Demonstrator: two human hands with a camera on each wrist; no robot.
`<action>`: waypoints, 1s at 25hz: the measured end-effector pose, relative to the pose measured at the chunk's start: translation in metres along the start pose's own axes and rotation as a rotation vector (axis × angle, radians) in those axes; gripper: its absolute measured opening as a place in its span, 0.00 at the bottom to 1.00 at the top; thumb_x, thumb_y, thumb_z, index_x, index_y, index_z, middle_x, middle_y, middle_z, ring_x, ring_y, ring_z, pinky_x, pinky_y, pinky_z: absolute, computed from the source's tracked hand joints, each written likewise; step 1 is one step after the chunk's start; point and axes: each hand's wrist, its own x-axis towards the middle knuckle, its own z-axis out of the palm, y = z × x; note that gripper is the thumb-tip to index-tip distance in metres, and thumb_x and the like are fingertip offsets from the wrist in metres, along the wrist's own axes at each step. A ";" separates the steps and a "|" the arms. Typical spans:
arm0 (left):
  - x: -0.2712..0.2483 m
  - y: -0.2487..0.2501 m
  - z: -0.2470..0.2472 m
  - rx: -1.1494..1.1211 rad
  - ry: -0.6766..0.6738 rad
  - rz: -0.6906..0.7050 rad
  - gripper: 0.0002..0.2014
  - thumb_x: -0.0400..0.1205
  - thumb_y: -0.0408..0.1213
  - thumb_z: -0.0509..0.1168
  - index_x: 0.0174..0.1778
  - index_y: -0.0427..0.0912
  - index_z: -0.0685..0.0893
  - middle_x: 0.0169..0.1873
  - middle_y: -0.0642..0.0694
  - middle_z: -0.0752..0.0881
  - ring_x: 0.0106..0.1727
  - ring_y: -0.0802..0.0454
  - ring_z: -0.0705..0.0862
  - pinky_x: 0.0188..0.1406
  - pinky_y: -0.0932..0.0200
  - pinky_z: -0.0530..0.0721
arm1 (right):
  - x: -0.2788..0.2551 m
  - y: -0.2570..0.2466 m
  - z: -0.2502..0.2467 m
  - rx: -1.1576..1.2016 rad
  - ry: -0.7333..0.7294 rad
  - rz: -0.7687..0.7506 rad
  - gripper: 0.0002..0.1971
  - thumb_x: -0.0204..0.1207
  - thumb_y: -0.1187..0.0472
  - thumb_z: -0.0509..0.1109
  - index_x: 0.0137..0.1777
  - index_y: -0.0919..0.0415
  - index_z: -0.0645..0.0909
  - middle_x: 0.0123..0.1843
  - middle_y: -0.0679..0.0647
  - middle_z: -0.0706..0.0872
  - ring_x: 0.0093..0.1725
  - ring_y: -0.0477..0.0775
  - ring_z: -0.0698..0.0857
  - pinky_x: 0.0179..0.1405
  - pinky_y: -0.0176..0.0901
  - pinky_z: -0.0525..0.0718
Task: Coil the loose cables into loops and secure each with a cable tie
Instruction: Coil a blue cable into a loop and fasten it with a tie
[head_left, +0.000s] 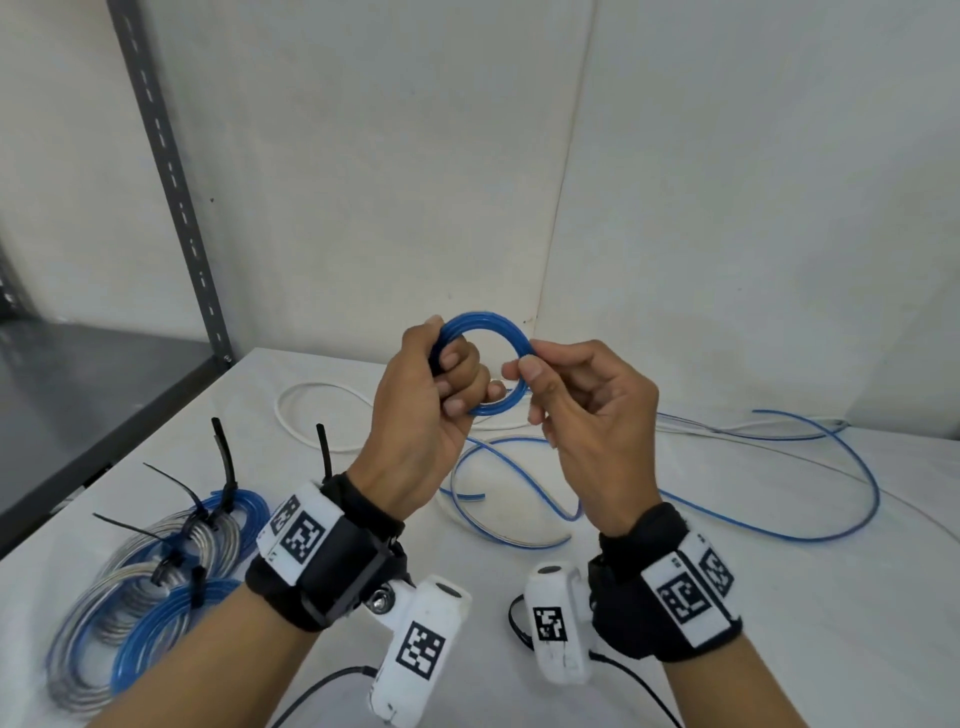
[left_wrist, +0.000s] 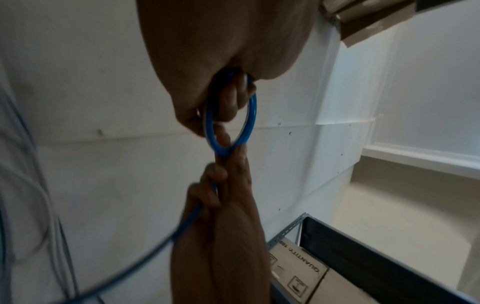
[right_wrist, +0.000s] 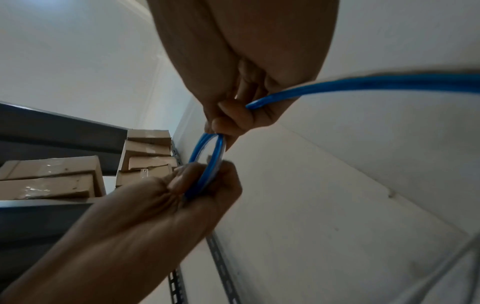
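Both hands are raised above the white table (head_left: 675, 597) with a small coil of blue cable (head_left: 491, 327) between them. My left hand (head_left: 441, 384) grips the coil's left side, fingers curled through the loop. My right hand (head_left: 566, 384) pinches the coil's right side between thumb and forefinger. The left wrist view shows the blue coil (left_wrist: 230, 123) edge-on. In the right wrist view the blue cable's loose length (right_wrist: 363, 84) runs off to the right past the coil (right_wrist: 207, 162). The rest of the blue cable (head_left: 779, 519) trails over the table.
Several tied coils, blue and clear, with black cable ties (head_left: 171, 551) lie at the table's left. A loose white cable (head_left: 322, 410) lies behind my hands. A dark metal shelf (head_left: 104, 374) stands at the left, with cardboard boxes (right_wrist: 64, 176) on it.
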 end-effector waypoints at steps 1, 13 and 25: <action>0.001 0.001 -0.001 0.081 -0.013 -0.026 0.22 0.91 0.40 0.49 0.29 0.42 0.69 0.20 0.49 0.61 0.22 0.52 0.63 0.39 0.54 0.83 | 0.003 -0.002 -0.006 -0.023 -0.006 -0.009 0.04 0.78 0.63 0.76 0.51 0.61 0.87 0.44 0.56 0.94 0.32 0.49 0.85 0.32 0.36 0.79; 0.000 0.003 -0.010 0.629 -0.097 0.171 0.22 0.93 0.45 0.56 0.32 0.43 0.69 0.27 0.52 0.64 0.24 0.56 0.65 0.39 0.51 0.75 | 0.013 -0.013 -0.033 -0.290 -0.152 -0.087 0.06 0.78 0.63 0.78 0.52 0.54 0.92 0.40 0.40 0.93 0.36 0.40 0.87 0.35 0.28 0.80; 0.005 0.018 -0.021 0.680 -0.159 0.232 0.18 0.89 0.49 0.62 0.43 0.41 0.89 0.31 0.47 0.86 0.36 0.50 0.87 0.47 0.51 0.90 | 0.007 -0.006 -0.016 -0.205 -0.043 -0.015 0.10 0.73 0.60 0.82 0.54 0.52 0.92 0.44 0.46 0.95 0.44 0.50 0.91 0.40 0.41 0.86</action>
